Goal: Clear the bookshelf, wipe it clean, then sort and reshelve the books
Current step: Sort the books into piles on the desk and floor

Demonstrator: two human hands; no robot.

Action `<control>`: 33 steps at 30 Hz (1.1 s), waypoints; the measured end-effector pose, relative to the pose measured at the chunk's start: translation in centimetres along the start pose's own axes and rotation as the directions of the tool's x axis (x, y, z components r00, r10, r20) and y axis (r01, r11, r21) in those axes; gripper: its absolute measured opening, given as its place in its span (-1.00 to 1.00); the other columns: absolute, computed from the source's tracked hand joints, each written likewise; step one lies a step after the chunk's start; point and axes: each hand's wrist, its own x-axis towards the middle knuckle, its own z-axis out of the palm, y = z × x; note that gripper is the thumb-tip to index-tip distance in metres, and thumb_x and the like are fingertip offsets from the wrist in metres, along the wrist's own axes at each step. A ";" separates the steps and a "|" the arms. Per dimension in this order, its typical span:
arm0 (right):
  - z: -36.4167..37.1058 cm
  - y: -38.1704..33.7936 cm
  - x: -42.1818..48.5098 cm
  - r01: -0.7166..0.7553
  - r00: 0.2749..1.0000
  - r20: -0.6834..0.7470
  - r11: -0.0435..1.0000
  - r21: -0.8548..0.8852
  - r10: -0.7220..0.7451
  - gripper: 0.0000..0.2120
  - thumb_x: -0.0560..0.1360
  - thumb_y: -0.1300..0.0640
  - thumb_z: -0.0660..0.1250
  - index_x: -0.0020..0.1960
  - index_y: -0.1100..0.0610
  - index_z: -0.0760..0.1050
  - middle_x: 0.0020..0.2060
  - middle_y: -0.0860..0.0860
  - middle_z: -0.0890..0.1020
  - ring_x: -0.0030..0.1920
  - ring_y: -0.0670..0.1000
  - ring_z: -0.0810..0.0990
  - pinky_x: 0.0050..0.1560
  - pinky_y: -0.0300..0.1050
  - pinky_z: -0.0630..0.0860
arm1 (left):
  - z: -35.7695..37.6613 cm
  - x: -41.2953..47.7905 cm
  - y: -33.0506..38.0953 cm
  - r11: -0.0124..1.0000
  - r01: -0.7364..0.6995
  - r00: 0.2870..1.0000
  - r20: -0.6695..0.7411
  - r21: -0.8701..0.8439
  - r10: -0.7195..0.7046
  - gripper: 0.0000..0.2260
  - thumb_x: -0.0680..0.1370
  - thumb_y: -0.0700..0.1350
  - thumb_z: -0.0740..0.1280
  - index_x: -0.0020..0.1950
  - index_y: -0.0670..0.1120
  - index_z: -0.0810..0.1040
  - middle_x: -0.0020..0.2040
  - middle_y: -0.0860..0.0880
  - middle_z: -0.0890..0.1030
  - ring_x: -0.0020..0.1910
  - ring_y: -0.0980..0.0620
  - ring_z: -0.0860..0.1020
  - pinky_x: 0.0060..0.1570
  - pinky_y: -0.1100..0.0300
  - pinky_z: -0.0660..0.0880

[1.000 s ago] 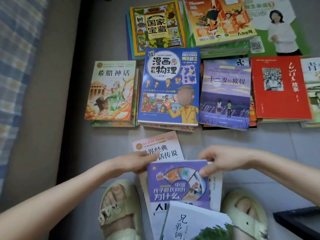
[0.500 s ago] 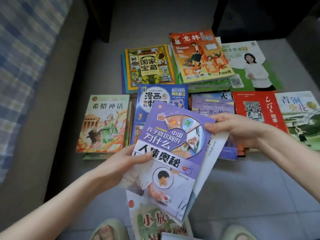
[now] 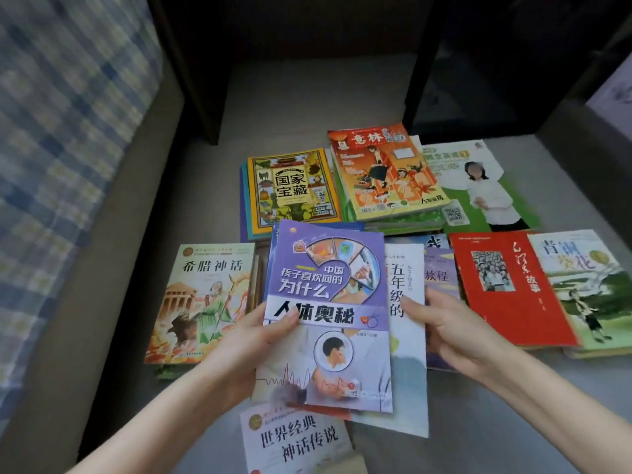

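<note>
A home, likely a bedroom: blue-and-white checked bedding (image 3: 61,148) at left, dark wooden furniture (image 3: 461,80) behind, colourful children's paperback books (image 3: 294,189) spread over grey floor (image 3: 307,107).

Anatomy book (image 3: 328,285): landmark. Left of it, myth book (image 3: 205,302) on floor (image 3: 478,422). Just right, partly under it, booklet (image 3: 407,371). Nearer the person, legends book (image 3: 297,439). Behind it, treasure book (image 3: 292,188); behind-right, magazine stack (image 3: 386,172).

Head view: steep downward, close above floor (image 3: 307,107).

- Left hand (image 3: 253,340): bare; left forearm (image 3: 164,415) bare, uncovered to the frame's lower edge.
- Right hand (image 3: 455,333): bare; right forearm (image 3: 547,405) likewise uncovered to the frame's edge.
</note>
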 end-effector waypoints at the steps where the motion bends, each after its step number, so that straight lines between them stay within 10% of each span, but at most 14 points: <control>1: -0.9 -0.5 0.2 0.026 0.998 -0.058 0.999 -0.035 -0.028 -0.80 0.58 0.28 0.20 0.12 0.17 0.54 -0.04 0.06 0.71 -0.11 -0.01 0.70 -0.12 -0.09 0.61 | 0.0 0.1 0.7 1.000 -0.023 0.999 -0.022 -0.004 0.022 -0.83 0.56 -0.19 0.29 0.15 -0.14 0.54 -0.01 -0.21 0.69 -0.16 -0.17 0.68 -0.24 -0.05 0.64; 5: -5.8 -3.8 0.2 0.222 0.892 -0.340 0.943 -0.247 -0.299 -0.82 0.59 0.27 0.21 0.03 0.14 0.59 -0.07 0.07 0.71 -0.15 0.02 0.68 -0.06 0.00 0.61 | -0.3 1.0 4.3 0.993 -0.112 0.986 -0.123 0.038 0.115 -0.91 0.59 -0.23 0.26 0.03 -0.14 0.55 -0.18 -0.19 0.69 -0.40 -0.11 0.64 -0.57 0.09 0.54; 11: -12.3 -9.1 -1.9 0.339 0.567 -0.649 0.862 -0.376 -0.507 -0.83 0.57 0.12 0.25 0.09 0.12 0.57 -0.02 0.07 0.67 -0.25 -0.11 0.60 -0.10 -0.11 0.57 | 6.1 4.1 6.7 0.985 -0.044 0.998 0.055 0.170 0.035 -0.88 0.58 -0.24 0.30 0.10 -0.12 0.52 -0.13 -0.16 0.70 -0.26 -0.11 0.67 -0.26 -0.06 0.63; 16: -15.8 -10.4 -3.6 0.362 0.371 -0.721 0.806 -0.468 -0.585 -0.25 0.31 -0.48 0.23 0.07 0.18 0.54 -0.35 -0.26 0.62 -0.35 -0.27 0.57 0.05 0.19 0.54 | 13.1 8.8 4.5 0.936 0.052 0.989 0.111 0.348 -0.096 -0.81 0.59 -0.29 0.26 0.20 -0.21 0.46 -0.01 -0.18 0.62 -0.12 -0.14 0.63 -0.15 -0.07 0.60; 19: -15.3 -9.5 -3.3 0.474 0.478 -0.727 0.842 -0.259 -0.493 -0.72 0.55 -0.05 0.29 0.13 0.11 0.57 0.02 0.01 0.68 -0.09 -0.05 0.69 -0.01 0.07 0.63 | 15.0 10.1 3.8 0.722 -0.019 0.998 -0.027 0.692 0.052 -0.67 0.62 -0.19 0.18 0.38 -0.21 0.27 0.19 -0.18 0.52 0.04 -0.11 0.56 -0.10 0.15 0.49; 21: -14.4 -7.9 -2.5 0.436 0.596 -0.691 0.887 -0.150 -0.409 -0.86 0.60 0.13 0.23 0.04 0.11 0.56 -0.10 -0.02 0.70 -0.24 -0.11 0.68 -0.17 -0.06 0.63 | 15.3 10.0 4.9 0.659 -0.160 0.971 -0.005 0.735 0.241 -0.63 0.65 -0.09 0.13 0.44 -0.15 0.24 0.22 -0.17 0.52 -0.05 -0.08 0.55 -0.18 0.16 0.44; 26: -9.7 -4.7 -0.1 0.262 0.860 -0.475 0.960 0.103 -0.183 -0.80 0.62 0.15 0.17 0.10 0.17 0.54 -0.13 0.07 0.72 -0.21 0.04 0.70 -0.30 -0.06 0.63 | 13.7 7.7 7.3 0.798 -0.228 0.970 0.200 0.557 0.138 -0.65 0.61 0.12 0.21 0.21 -0.12 0.44 0.08 -0.11 0.59 -0.07 -0.05 0.57 -0.02 0.07 0.56; 33: -4.4 -3.9 1.1 0.189 0.960 -0.246 0.961 0.204 -0.136 -0.77 0.62 0.20 0.15 0.17 0.19 0.52 0.01 0.12 0.69 -0.06 0.06 0.70 -0.16 -0.06 0.65 | 8.9 6.6 4.8 0.909 -0.158 0.982 0.157 0.385 0.104 -0.90 0.56 -0.22 0.34 0.07 -0.13 0.54 -0.08 -0.12 0.67 -0.21 -0.03 0.64 -0.22 0.13 0.58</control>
